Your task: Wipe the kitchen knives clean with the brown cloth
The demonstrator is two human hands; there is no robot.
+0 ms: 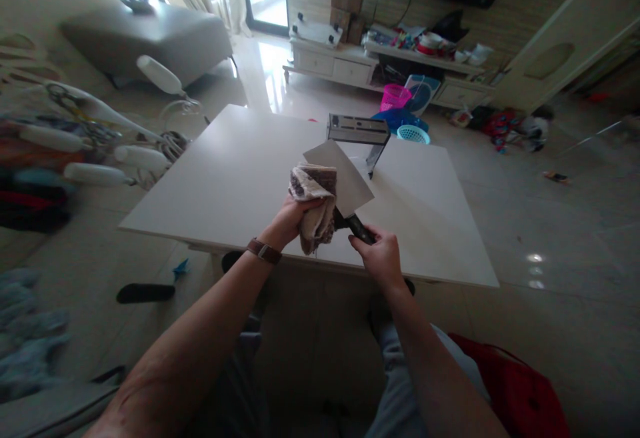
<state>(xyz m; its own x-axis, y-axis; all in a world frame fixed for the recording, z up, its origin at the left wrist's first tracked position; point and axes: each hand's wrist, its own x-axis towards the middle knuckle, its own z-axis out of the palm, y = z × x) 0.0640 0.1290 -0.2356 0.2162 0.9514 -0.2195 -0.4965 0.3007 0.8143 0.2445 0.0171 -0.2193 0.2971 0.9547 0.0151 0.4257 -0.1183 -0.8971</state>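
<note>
My left hand (290,220) is closed around a folded brown-and-cream cloth (320,191), held above the near part of the white table (240,165). My right hand (381,255) grips the dark handle of a cleaver (343,178). Its broad, pale blade points up and away from me, just right of the cloth. Part of the blade's left side is hidden behind the cloth, so I cannot tell whether they touch. Beyond the blade, a metal-and-dark stand with slots in its top (358,128), like a knife block, stands on the table.
Behind the table are a pink basket (395,97), a light-blue basket (413,134) and a cluttered low cabinet (345,68). A white multi-armed lamp-like fixture (105,108) is at the left. A red bag (515,385) lies at the lower right.
</note>
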